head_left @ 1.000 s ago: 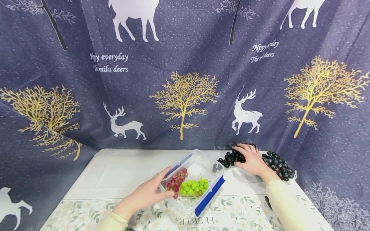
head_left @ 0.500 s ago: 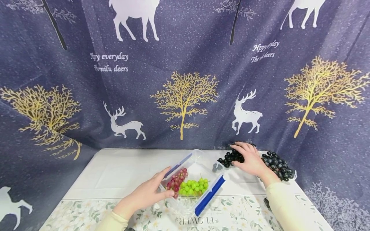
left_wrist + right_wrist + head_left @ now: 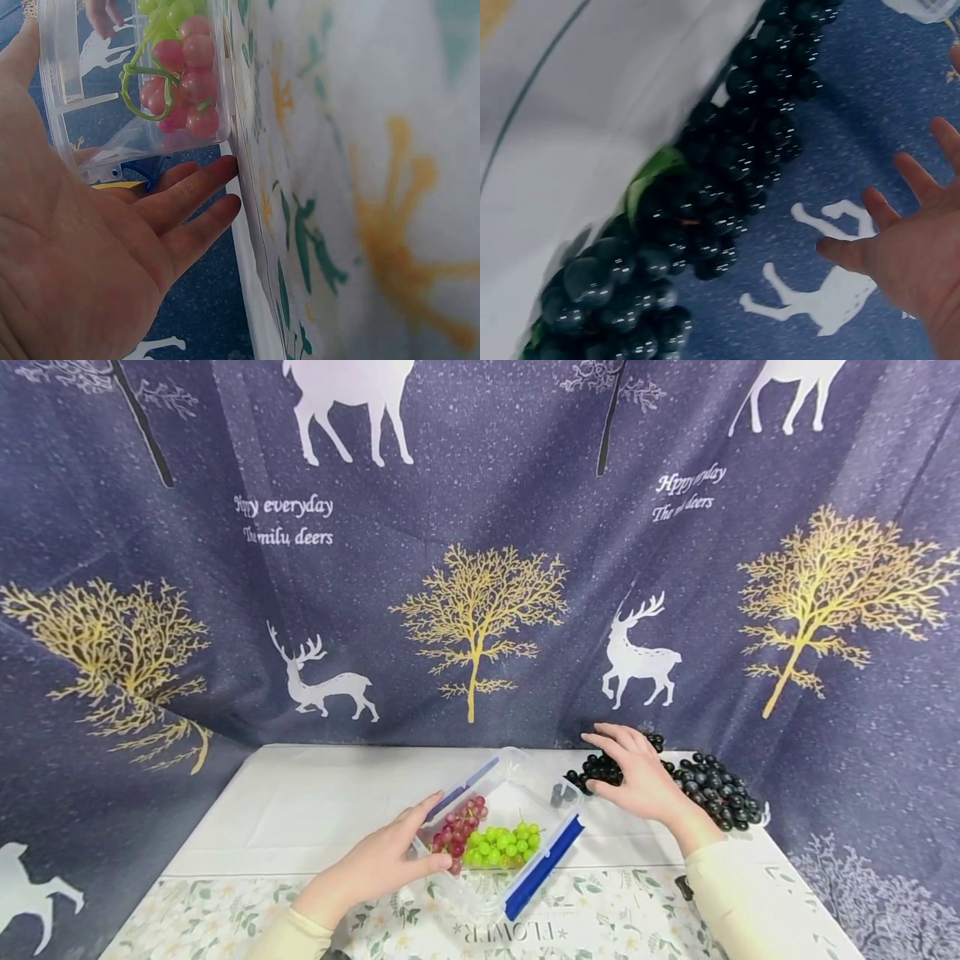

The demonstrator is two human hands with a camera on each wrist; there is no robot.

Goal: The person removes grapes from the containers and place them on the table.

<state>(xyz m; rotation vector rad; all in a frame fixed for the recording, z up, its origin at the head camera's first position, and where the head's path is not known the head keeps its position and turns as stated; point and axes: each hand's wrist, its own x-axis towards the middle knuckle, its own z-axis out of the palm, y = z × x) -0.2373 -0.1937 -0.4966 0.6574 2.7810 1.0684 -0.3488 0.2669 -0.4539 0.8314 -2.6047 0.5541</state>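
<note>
My left hand [image 3: 375, 864] rests against the left corner of a clear plastic box [image 3: 510, 772] with blue latches. Its thumb and fingers are fairly straight and span that corner. Inside the box lie a bunch of red grapes [image 3: 457, 831] and a bunch of green grapes [image 3: 501, 847]; a green stem loops from the red ones in the left wrist view. Over to the right, my right hand [image 3: 641, 781] is spread above bunches of black grapes [image 3: 720, 172]. The right wrist view shows it apart from them, holding nothing. In the head view it partly hides the black grapes [image 3: 600, 770].
More black grapes [image 3: 716, 789] lie at the table's right edge. The white table [image 3: 300, 802] has a floral cloth [image 3: 225, 910] along its front. A dark blue curtain [image 3: 480, 485] printed with deer and trees hangs behind. A small dark object [image 3: 684, 887] shows beside the right sleeve.
My right hand has lifted off the black grapes and shifted slightly left, uncovering more of the bunch on its right. The left hand and the box stay put.
</note>
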